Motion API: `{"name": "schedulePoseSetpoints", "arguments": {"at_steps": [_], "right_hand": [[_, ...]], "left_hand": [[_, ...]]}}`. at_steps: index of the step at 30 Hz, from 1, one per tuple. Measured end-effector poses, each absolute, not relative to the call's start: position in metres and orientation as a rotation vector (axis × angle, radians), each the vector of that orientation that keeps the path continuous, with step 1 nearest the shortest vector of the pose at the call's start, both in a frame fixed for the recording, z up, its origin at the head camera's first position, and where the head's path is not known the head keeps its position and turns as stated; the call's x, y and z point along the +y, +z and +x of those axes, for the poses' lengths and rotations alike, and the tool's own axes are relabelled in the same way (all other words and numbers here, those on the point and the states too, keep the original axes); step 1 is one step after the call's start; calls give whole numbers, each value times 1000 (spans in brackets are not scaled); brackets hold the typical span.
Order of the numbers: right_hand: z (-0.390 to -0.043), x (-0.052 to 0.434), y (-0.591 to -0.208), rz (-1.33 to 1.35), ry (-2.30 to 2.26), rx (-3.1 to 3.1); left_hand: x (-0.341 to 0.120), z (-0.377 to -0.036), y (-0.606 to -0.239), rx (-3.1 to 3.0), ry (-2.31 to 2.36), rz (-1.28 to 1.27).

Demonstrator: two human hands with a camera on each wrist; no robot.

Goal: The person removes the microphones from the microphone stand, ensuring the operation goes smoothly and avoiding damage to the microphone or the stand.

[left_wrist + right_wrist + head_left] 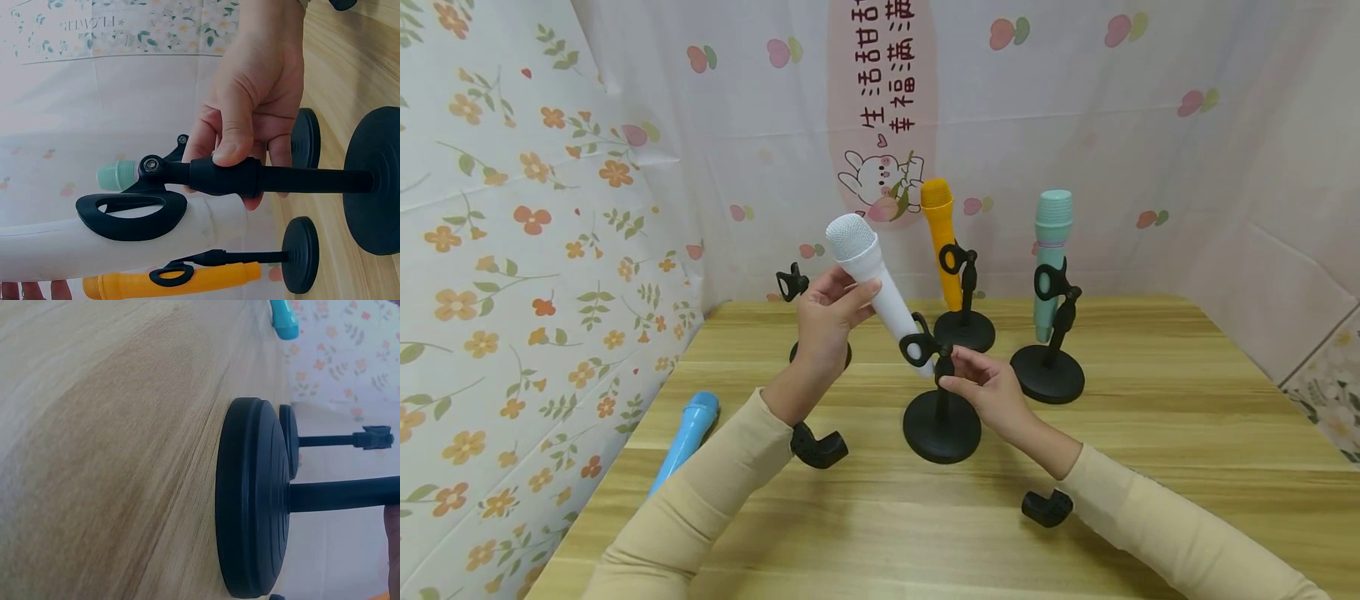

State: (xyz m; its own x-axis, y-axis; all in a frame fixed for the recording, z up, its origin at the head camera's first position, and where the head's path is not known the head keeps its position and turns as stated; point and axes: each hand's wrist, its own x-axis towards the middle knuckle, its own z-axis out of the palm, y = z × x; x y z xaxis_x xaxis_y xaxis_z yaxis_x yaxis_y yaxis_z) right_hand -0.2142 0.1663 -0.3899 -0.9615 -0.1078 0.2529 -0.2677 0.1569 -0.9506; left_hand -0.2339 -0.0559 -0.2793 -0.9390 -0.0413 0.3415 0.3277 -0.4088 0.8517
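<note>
In the head view a white microphone leans up to the left, its lower handle within the clip of a black desk stand. My left hand grips it just below the mesh head. With thumb and fingers, my right hand pinches the stand's neck under the clip; the left wrist view shows the thumb on the black collar. The round base sits on the table in the right wrist view.
Behind stand a yellow microphone and a mint microphone, both in stands. A bare stand is partly behind my left hand. At left lies a blue microphone. Two black angled pieces lie near my forearms on the wooden table.
</note>
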Motion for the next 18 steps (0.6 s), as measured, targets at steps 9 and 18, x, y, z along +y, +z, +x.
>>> {"name": "schedulePoseSetpoints", "arguments": {"at_steps": [9,18], "right_hand": [[-213,166,-391,443,1930,-2247],[-213,166,-390,424,1956,-2244]], "left_hand": [[-57,-233,-281,-1537,-2443,-375],[-58,-232,-282,-1508,-2447,-388]]}}
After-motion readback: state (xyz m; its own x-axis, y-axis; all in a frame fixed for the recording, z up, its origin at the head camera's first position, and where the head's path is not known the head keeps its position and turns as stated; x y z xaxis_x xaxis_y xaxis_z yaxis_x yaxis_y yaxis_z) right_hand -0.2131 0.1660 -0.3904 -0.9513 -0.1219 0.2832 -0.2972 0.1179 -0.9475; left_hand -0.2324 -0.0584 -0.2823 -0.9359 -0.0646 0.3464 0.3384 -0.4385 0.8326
